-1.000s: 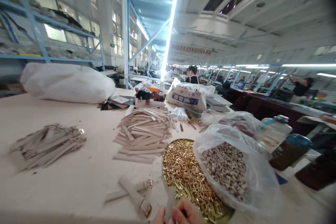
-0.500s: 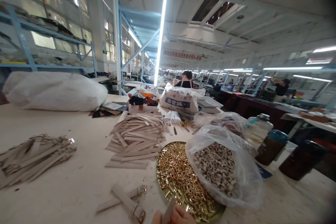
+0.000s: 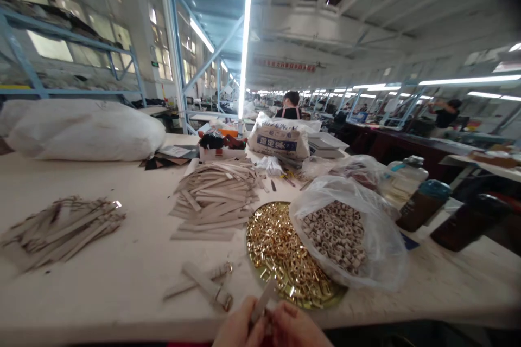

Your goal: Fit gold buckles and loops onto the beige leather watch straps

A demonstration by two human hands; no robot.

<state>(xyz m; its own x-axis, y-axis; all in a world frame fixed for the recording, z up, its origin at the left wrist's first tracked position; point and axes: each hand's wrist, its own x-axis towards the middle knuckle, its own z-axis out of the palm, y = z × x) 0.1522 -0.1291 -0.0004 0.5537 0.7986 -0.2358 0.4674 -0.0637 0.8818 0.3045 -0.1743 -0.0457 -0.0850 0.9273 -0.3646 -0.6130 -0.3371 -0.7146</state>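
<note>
Close to the table's front edge, my left hand [image 3: 240, 322] is closed around a light grey-beige strap [image 3: 264, 298], whose free end points up and away. My right hand [image 3: 296, 325] meets it at the strap's lower end, fingers pinched; what they grip there is hidden. Just beyond lies a round tray [image 3: 254, 267] heaped with gold-coloured buckles [image 3: 280, 244]. Beside it a clear plastic bag [image 3: 385, 265] holds small beige loops [image 3: 336, 233]. Left of my hands, two straps with buckles [image 3: 207, 284] lie crossed on the table.
A pile of plain straps [image 3: 215, 195] lies behind the tray, and a bundle of buckled straps [image 3: 65, 227] at left. Dark bottles [image 3: 423, 206] stand on the right. A large white sack [image 3: 85, 130] and a printed bag [image 3: 280, 141] sit farther back. A person [image 3: 290, 105] is in the background.
The view has tilted down, so the table things appear higher and more of both hands shows. The strap stays between my hands.
</note>
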